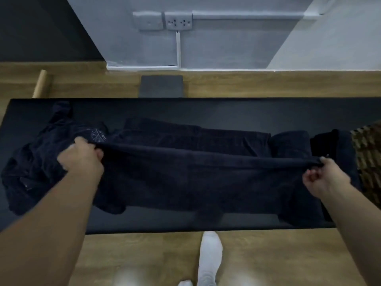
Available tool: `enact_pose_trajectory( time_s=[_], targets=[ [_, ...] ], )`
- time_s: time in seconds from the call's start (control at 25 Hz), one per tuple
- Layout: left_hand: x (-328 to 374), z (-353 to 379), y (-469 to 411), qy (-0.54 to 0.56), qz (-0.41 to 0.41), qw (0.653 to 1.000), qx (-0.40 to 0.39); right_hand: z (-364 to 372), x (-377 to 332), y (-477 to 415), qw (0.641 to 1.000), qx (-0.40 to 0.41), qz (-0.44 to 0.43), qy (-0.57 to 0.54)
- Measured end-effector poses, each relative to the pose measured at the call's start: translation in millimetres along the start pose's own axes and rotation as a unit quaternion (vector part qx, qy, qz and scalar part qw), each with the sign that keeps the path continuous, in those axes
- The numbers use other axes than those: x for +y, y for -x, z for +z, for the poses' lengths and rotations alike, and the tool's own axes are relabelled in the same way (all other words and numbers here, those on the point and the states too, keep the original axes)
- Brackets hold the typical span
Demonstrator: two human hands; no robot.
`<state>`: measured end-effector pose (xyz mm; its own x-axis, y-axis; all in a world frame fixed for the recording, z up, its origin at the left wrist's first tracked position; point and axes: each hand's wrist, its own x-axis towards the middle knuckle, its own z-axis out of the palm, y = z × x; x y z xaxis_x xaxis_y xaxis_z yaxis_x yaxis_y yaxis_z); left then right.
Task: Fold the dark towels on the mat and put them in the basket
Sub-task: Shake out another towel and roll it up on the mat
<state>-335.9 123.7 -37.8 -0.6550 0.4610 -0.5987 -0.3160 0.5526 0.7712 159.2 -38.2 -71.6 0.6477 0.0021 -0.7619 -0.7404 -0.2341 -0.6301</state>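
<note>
Left hand, right hand pinching towel edge taut, basket far right

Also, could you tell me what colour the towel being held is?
The towel is dark navy, clearest in the head view.

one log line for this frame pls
phase: folding | left hand: grips towel end | right hand: pinches other end | towel: stretched over mat | pile: mat's left | basket: far right
</note>
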Motion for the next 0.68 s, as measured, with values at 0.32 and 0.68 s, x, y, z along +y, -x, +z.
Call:
enact_pose_trajectory(
  time_s=[0.32,0.68],
  targets=[
    [-40.6,144.5,-93.8,-0.115,0.029,0.992,-0.038,110.4,10.1,-91.3,0.991,-0.114,-0.011,0.069],
    [-219.1,18.0,-64.6,-0.150,-0.237,0.958,0.052,28.2,152.6,-60.8,0.962,-0.029,0.172,0.209]
  ],
)
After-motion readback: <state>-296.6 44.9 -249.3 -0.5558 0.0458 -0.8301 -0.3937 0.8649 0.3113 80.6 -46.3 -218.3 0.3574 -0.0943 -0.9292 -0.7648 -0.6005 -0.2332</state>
